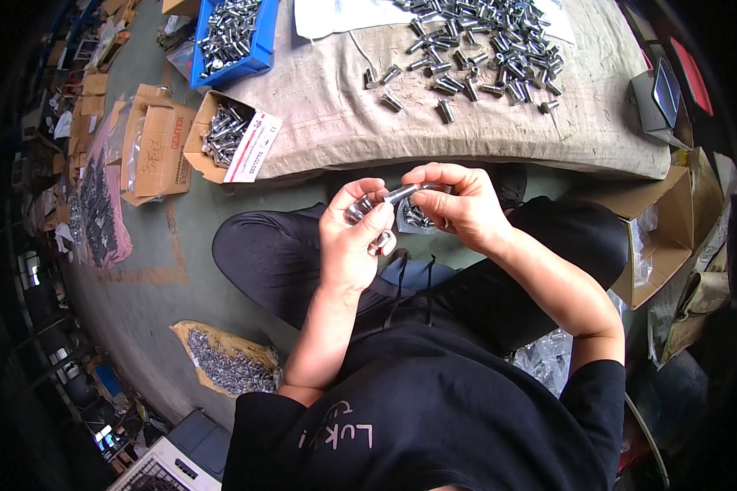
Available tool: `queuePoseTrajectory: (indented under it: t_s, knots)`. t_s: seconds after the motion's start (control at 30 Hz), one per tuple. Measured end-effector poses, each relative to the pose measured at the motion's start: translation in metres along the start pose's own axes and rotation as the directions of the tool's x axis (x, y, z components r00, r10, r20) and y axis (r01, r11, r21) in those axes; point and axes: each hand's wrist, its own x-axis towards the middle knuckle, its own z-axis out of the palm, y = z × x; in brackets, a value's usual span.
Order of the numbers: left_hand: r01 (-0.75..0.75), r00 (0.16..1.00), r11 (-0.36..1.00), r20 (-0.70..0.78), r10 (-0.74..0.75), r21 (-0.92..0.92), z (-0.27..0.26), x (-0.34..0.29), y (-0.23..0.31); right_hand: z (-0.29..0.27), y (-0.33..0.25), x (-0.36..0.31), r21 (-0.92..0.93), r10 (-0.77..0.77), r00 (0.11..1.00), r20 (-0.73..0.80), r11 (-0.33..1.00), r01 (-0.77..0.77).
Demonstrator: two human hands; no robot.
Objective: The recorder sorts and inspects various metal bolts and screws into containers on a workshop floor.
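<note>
In front of my lap, my left hand (342,245) is closed around several shiny metal bolt-like parts. One cylindrical part (400,195) points out from between its thumb and fingers toward the right. My right hand (472,211) pinches at the far end of that part, and another small metal piece shows among its fingers. Exactly where the pieces join is hidden by the fingertips. Just below and behind the hands sits a small clear bag of metal pieces (418,216), partly covered by them.
A cloth-covered table (327,106) ahead carries a loose pile of bolt-like parts (499,49). At left stand a blue bin (268,41) and cardboard box (195,146) of metal parts. A cardboard tray (190,360) of small pieces lies lower left; an open carton (663,245) stands right.
</note>
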Motion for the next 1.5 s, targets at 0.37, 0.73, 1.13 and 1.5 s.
queuePoseTrajectory:
  t_s: [0.37,0.73,1.13,1.5]
  knots:
    - [-0.055,0.998,0.995,-0.015,0.056,0.080,0.001,0.000,-0.002,-0.002,0.003,0.000,0.099,-0.013,1.000,0.024,0.995,0.011]
    - [0.107,0.994,0.990,0.039,-0.104,-0.091,-0.004,0.005,0.000,-0.002,-0.008,0.001,0.429,0.064,0.997,0.039,0.900,-0.074]
    - [-0.008,0.989,0.984,-0.142,0.034,0.179,0.010,0.004,-0.014,0.009,0.009,-0.002,-0.308,-0.084,0.981,0.173,0.942,0.135]
    - [-0.007,0.991,0.976,-0.131,0.037,0.219,0.007,0.005,-0.022,0.005,0.006,0.001,-0.246,-0.092,0.993,0.068,0.963,0.106]
